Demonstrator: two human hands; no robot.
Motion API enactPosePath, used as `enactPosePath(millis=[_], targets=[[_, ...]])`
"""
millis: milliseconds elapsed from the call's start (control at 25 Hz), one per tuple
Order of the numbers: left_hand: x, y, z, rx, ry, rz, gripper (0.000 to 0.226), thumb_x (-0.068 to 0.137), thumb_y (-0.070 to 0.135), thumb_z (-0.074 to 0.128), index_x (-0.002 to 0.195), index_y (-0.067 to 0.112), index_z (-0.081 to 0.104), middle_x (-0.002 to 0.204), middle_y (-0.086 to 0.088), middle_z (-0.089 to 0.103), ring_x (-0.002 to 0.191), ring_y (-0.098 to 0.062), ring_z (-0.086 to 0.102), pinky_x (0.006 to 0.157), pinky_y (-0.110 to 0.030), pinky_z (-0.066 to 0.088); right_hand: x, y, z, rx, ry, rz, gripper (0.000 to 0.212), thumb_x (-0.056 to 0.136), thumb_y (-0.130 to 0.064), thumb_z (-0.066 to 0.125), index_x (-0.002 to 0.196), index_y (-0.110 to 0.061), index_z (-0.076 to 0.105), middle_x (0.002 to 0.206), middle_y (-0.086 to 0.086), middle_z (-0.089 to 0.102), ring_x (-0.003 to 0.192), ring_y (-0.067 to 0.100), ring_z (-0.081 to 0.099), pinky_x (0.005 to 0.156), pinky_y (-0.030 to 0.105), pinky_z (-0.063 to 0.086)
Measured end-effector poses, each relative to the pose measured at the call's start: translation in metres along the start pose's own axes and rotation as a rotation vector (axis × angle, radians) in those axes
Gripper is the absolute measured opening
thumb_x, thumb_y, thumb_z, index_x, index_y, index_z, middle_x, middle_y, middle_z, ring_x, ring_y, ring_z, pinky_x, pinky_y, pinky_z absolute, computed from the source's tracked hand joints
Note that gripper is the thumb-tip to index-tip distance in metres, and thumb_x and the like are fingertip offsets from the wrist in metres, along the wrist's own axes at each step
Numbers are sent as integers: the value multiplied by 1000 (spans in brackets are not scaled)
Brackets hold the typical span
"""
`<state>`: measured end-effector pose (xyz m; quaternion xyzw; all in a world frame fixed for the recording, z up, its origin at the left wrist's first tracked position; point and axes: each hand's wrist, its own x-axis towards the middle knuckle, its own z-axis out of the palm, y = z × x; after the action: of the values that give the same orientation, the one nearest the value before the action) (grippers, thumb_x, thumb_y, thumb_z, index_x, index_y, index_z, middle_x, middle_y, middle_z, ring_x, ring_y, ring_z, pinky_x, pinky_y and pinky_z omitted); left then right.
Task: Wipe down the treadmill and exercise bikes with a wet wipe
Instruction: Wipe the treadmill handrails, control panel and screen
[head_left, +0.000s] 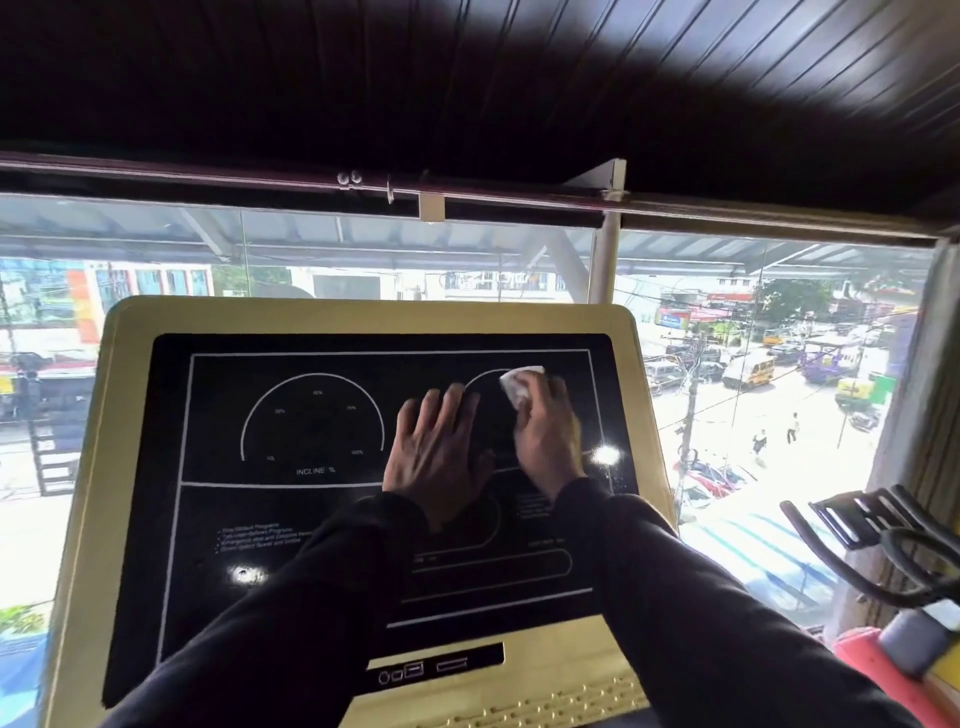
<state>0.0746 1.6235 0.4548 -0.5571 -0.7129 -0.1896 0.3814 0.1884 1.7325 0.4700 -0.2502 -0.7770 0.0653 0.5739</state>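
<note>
Both hands are up on the treadmill console (363, 519), the big black glossy display panel (291, 519) set in a cream-yellow frame that fills the middle of the view. The right hand (545, 431) sits at about two o'clock on the panel, fingers curled down over a white wet wipe (519, 387), pressing it against the glass; a crumpled corner of the wipe pokes out past the fingertips, right on the arc of the right-hand dial graphic. The left hand (436, 441) lies just beside it, toward the panel's centre, flat on the surface with fingers straight and slightly spread, holding nothing. The two hands are near each other but not touching. Dark long sleeves (322, 613) run down from both wrists toward six o'clock.

At ten o'clock on the panel is the half-circle dial (311, 415) marked "INCLINE %". A narrow black strip with small ports (436, 667) sits at the console's lower edge, at six o'clock. Over at four o'clock, the black handlebars of an exercise bike (872, 525) reach in, with a red frame part below them. Behind the console, a glass window (311, 249) looks down on a bright street with vehicles and people walking.
</note>
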Motion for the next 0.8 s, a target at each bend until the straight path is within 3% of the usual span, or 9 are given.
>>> enactPosePath(millis=[80,120,280,440,560,720,800], targets=[[20,-6,-4,-18,22,-22,70,86,49,46,142,7,46,148,-14,42,135,-36,41,113,-54,26,1,-3,4,-3,-94,-222,22,95,-10,53,115,-15,62,105,7,57,87,25,60,73,35,50],[26,-8,-3,-11,17,-29,72,87,51,43,144,7,43,152,-15,38,141,-37,35,116,-57,21,7,1,2,-9,-104,-241,22,97,-12,52,116,-16,62,105,6,58,86,22,60,72,33,50],[29,-13,6,51,8,-13,80,86,58,40,149,9,36,159,-15,27,147,-35,22,119,-56,10,42,2,2,-47,35,5,26,93,-2,52,116,-11,59,108,10,56,81,26,61,60,29,45],[37,-11,3,31,25,-32,83,80,59,42,146,9,40,154,-15,35,141,-37,32,117,-55,15,45,-1,6,-21,-74,-296,27,95,-4,53,117,-17,60,106,6,57,80,21,64,65,26,53],[55,1,0,1,19,-53,84,82,57,41,150,7,33,157,-13,29,144,-36,25,119,-55,15,76,-2,2,-29,-2,41,27,98,-7,48,122,-15,58,116,10,54,90,24,63,72,34,55],[63,9,11,29,32,-33,81,85,54,37,151,7,32,159,-14,28,148,-36,19,119,-59,10,82,2,-5,-73,-135,-222,33,95,-3,51,123,-19,58,114,9,53,78,15,58,60,21,50],[62,8,14,53,35,-22,82,87,57,37,152,9,29,162,-12,22,149,-35,15,119,-57,3,101,22,-15,-112,-85,-45,29,99,-7,45,124,-18,55,115,7,51,78,15,57,56,19,44]])
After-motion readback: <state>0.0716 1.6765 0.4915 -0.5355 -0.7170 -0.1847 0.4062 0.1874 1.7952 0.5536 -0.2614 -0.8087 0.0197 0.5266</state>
